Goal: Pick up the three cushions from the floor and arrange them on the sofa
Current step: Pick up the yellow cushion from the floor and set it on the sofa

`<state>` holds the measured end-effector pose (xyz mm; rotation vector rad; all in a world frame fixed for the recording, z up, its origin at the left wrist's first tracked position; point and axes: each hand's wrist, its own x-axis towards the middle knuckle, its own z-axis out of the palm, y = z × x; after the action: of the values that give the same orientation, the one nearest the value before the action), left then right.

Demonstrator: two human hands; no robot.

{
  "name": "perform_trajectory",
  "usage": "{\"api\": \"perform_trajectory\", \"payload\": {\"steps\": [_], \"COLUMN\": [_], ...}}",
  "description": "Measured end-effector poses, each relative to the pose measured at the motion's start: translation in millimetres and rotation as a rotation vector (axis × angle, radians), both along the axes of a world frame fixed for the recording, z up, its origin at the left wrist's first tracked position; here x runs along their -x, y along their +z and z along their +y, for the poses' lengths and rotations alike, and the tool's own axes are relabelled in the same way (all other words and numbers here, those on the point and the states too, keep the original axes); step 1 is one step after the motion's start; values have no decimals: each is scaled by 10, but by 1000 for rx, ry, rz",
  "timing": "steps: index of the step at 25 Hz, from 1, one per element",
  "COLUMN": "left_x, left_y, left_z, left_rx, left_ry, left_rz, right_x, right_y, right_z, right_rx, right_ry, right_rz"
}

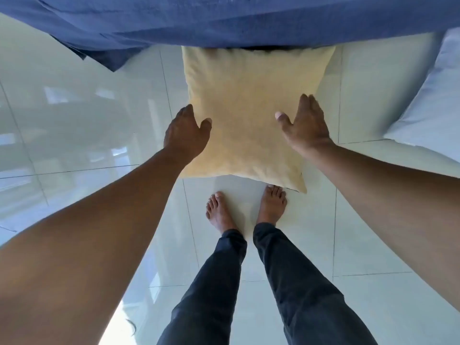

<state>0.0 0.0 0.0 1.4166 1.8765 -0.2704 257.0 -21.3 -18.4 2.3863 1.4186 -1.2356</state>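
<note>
- The cushion (pixel 249 113) is plain pale yellow, no pattern
- The fabric (pixel 224 18) across the top is plain blue
- The floor (pixel 74 108) is glossy whitish tile with thin dark grout lines
- The trousers (pixel 286 282) are dark navy
- A second cushion (pixel 428 108) at the right edge is pale bluish white

a home: glossy tiled floor (pixel 99 135), blue-covered sofa (pixel 224 18).

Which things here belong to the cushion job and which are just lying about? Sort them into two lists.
Part of the job:
- yellow cushion
- left hand at its left edge
- right hand at its right edge
- pale blue cushion, on the floor at right

Just there:
- blue fabric, across the top
- tiled floor
</note>
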Motion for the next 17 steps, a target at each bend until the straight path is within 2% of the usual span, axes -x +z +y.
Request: {"api": "perform_trajectory", "payload": {"steps": [3, 7, 8, 9, 10, 11, 12, 13, 14, 15, 16, 17], "left_x": [34, 86, 60, 1, -121, -86, -108, -163, -285, -294, -263, -44], "left_y": [-524, -1142, -1236, -1395, -1457, -1345, -1393, -1599, -1883, -2138, -2428, -2740], "left_z": [121, 418, 435, 385, 149, 2, -517, -1150, -1728, -2103, -2348, -2483], "left_rx": [-18, -48, -57, -36, 3, 35, 66, 142, 184, 201, 216, 259], "left_ry": [91, 410, 474, 496, 504, 520, 418, 405, 433, 423, 452, 554], "left_rz": [38, -14, -8, -7, 56, 147, 171, 185, 190, 179, 122, 34], "right_x": [-149, -363, -400, -400, -682, -740, -635, -360, -78, 189, 296, 325], "right_y": [-582, -928, -1307, -1806, -2474, -3279, -3871, -4152, -4137, -3907, -3317, -2529], "right_z": [-16, 280, 274, 67, 147, -337, -1071, -1795, -2337, -2698, -2819, -2598], "right_rx": [16, -9, 37, 182, 113, 150, 219, 277, 295, 310, 354, 332], "right_ry": [-112, -595, -699, -712, -613, -572, -516, -429, -370, -434, -497, -504], "right_rz": [-56, -26, -14, 39, 13, -24, 3, 52, -12, -56, -23, -83]}}
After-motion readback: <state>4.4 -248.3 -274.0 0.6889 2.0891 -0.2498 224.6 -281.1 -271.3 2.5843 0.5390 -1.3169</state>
